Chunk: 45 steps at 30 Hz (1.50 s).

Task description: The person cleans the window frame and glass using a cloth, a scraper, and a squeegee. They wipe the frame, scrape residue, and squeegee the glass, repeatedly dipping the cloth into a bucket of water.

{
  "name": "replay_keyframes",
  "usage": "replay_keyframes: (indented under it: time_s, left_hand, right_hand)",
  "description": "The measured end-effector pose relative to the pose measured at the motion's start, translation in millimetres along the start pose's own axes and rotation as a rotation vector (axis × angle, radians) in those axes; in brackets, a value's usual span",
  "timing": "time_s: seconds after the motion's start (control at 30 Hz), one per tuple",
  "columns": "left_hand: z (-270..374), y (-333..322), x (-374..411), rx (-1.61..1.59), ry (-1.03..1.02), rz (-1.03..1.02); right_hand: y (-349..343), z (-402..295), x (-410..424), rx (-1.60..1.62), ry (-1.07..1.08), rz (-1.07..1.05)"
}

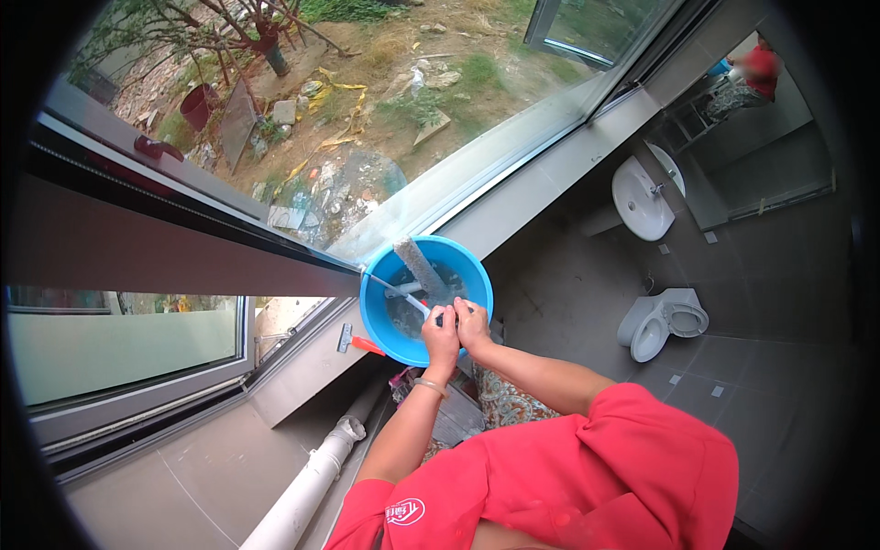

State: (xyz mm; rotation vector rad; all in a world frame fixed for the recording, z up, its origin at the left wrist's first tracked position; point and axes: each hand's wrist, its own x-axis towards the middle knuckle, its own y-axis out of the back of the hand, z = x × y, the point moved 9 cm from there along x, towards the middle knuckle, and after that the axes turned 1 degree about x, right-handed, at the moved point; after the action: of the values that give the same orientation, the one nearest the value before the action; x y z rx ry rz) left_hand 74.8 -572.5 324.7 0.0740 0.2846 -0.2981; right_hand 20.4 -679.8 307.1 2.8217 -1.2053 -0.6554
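A blue plastic basin [486, 275] with cloudy water stands on the windowsill in front of me. My left hand [441, 335] and my right hand [471, 323] are side by side over its near part, fingers curled together around a small dark thing that they mostly hide. Propped in the basin is a window washer with a fluffy grey sleeve [421, 267] and a white handle. A thin rod leans on the left rim. Beside the basin, on the sill, lies a scraper [359, 341] with an orange handle, touching or close to the wall of the basin.
Open window panes flank the sill [536, 185], with rubble and a tree outside. A white washbasin [643, 199], a toilet [660, 323] and a mirror [742, 151] are at the right. A white pipe [309, 481] runs below left. Patterned cloth lies under my arms.
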Motion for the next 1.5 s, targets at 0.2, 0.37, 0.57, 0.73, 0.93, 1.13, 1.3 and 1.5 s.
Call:
replay_keyframes:
  time_s: [0.2, 0.37, 0.57, 0.73, 0.93, 1.13, 1.3, 1.5]
  left_hand:
    - [-41.9, 5.3, -9.7, -0.245, 0.345, 0.001]
    - [-45.2, 83.2, -47.3, -0.681, 0.538, 0.051]
    - [-15.0, 211.8, -122.3, -0.723, 0.341, 0.005]
    - [-66.8, 311.8, -170.4, -0.636, 0.327, 0.295]
    - [-155.6, 389.5, -168.9, -0.155, 0.323, 0.508]
    - [-171.9, 506.5, -162.8, 0.395, 0.307, 0.894]
    - [-139.2, 561.0, -126.0, 0.523, 0.196, 1.025]
    - [-136.0, 551.7, -73.8, 0.374, -0.018, 0.886]
  right_hand:
    - [-5.6, 3.7, -3.7, -0.227, -0.017, -0.192]
    - [-57.1, -32.7, -80.4, -0.132, -0.375, -0.644]
    - [-152.8, -39.8, -142.8, -0.277, -0.119, -1.078]
    - [-259.4, -52.7, -192.2, -0.766, 0.766, -1.060]
    - [-338.7, -17.7, -188.4, -0.568, 0.426, -1.080]
    - [-395.2, 30.0, -165.5, -0.791, 0.429, -1.062]
    - [-414.0, 46.3, -139.7, -1.012, 0.590, -0.939]
    - [-457.9, 73.5, -167.0, -1.250, 1.138, -1.151]
